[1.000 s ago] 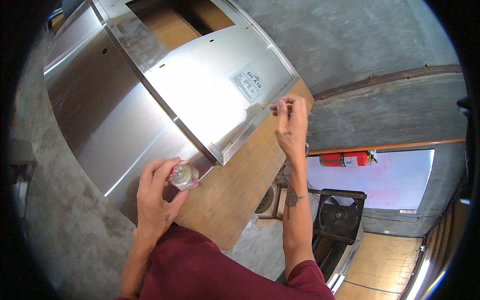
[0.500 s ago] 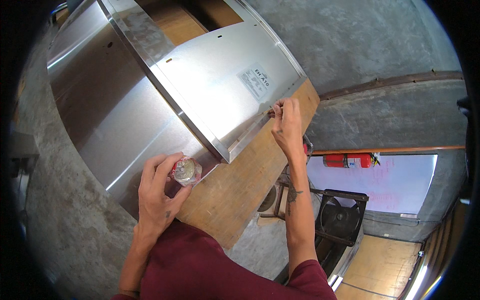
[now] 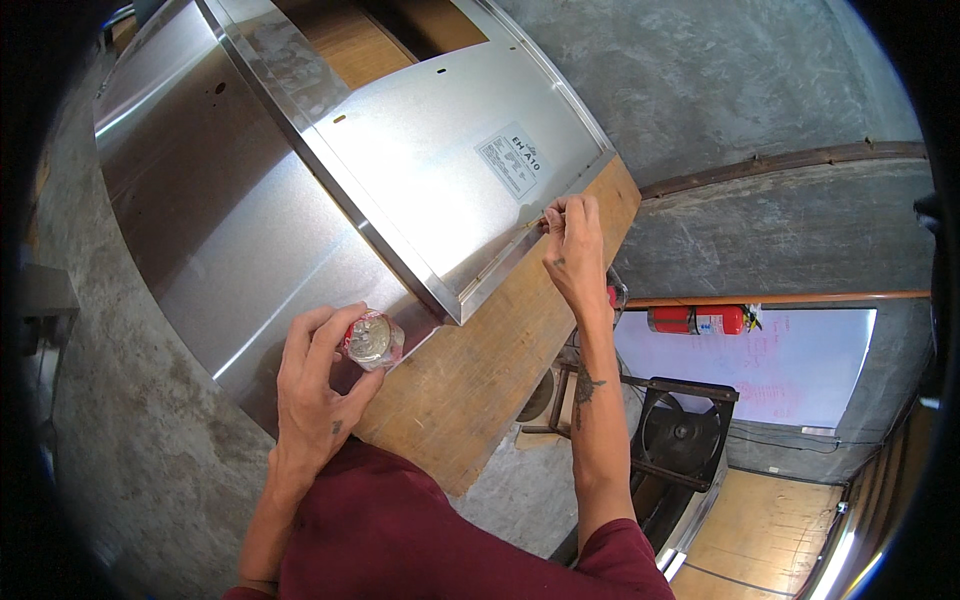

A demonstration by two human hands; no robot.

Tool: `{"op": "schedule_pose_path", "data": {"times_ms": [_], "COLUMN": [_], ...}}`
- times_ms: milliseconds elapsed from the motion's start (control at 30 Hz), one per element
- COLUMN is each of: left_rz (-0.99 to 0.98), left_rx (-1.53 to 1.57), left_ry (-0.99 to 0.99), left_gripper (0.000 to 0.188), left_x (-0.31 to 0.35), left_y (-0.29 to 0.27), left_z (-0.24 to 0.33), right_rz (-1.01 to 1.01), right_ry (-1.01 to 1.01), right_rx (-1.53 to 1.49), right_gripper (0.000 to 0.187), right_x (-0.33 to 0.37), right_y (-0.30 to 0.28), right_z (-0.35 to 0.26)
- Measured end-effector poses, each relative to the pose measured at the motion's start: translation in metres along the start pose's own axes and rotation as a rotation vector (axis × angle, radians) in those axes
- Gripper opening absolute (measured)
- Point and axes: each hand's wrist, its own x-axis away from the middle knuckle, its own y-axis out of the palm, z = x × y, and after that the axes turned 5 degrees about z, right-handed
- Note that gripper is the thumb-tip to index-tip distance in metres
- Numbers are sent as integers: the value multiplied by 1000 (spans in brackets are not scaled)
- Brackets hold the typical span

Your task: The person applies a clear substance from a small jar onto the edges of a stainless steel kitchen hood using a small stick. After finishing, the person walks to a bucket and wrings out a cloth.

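My left hand point(image 3: 318, 385) is wrapped round a small red and silver drink can point(image 3: 372, 341), its round metal end facing up, beside the near edge of a large sheet-metal cabinet point(image 3: 270, 255). My right hand point(image 3: 573, 245) is closed in a pinch at the flanged metal rim point(image 3: 492, 285) of the cabinet's pale panel point(image 3: 415, 160). Between its fingertips a thin, stick-like thing point(image 3: 538, 221) partly shows; the fingers hide most of it. A printed label point(image 3: 509, 163) sits on the panel just beyond that hand.
The cabinet lies on a wooden board point(image 3: 470, 375) that juts out toward me. A black framed fan point(image 3: 683, 432) stands low at the right. Past it are a red fire extinguisher point(image 3: 697, 320) and a whiteboard point(image 3: 800, 365). Grey concrete wall point(image 3: 720, 80) rises behind.
Both hands stay almost where they were. The fingertips of my right hand have shifted very slightly at the rim; the can has hardly moved.
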Motion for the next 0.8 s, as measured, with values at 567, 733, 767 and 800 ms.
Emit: {"op": "schedule_pose_path", "data": {"times_ms": [567, 733, 767, 800], "left_rz": [6, 14, 15, 15], "left_rx": [-2, -20, -19, -18], "left_ry": [2, 12, 9, 5], "left_gripper": [70, 68, 68, 68], "left_x": [1, 1, 1, 1], "left_y": [-1, -1, -1, -1], "left_z": [-2, -2, -2, -1], "right_rz": [-1, 2, 5, -1], "right_ry": [-1, -16, -25, -18], "right_rx": [-6, 6, 10, 4], "right_gripper": [4, 4, 4, 4], "right_x": [-2, -2, -2, -2], "right_y": [-3, -2, -2, -2], "right_z": [-9, -5, -5, -4]}}
